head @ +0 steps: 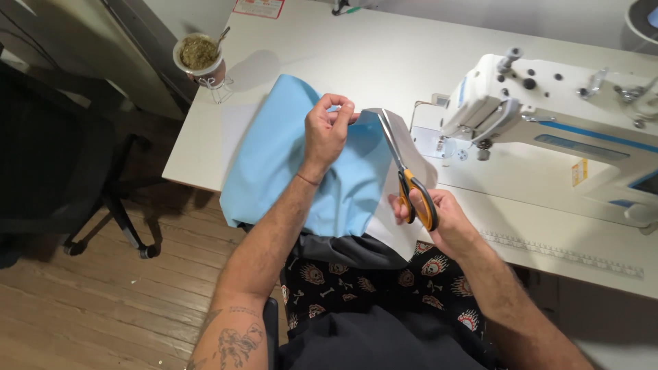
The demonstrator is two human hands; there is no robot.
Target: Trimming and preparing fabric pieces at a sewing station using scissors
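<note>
White laminate fills most of my view: the table (329, 55) runs from upper left to lower right, with a white sewing machine (548, 116) standing on its right half. A black office chair (62, 157) sits on the wooden floor (103, 301) at the left.

The light blue cloth (281, 157) lies on the table's near edge, just left of the machine, and drapes down over the edge toward my lap. A pale white layer shows beside and beneath it on the right.

My left arm comes up from the bottom of the view, forearm bent inward, wrist cocked. The left hand (327, 133) is closed in a pinch on the cloth's upper edge, fingers curled and thumb pressed against them, lifting that edge slightly.

My right forearm enters from the lower right. The right hand (442, 216) is wrapped around the orange handles of the scissors (404, 171), fingers through the loops. The blades point up and away toward the pinched edge, their tip just beside the left hand; I cannot tell whether they are open at all.

A small cup (199, 56) of green herb with a metal straw stands on the table's far left corner.
</note>
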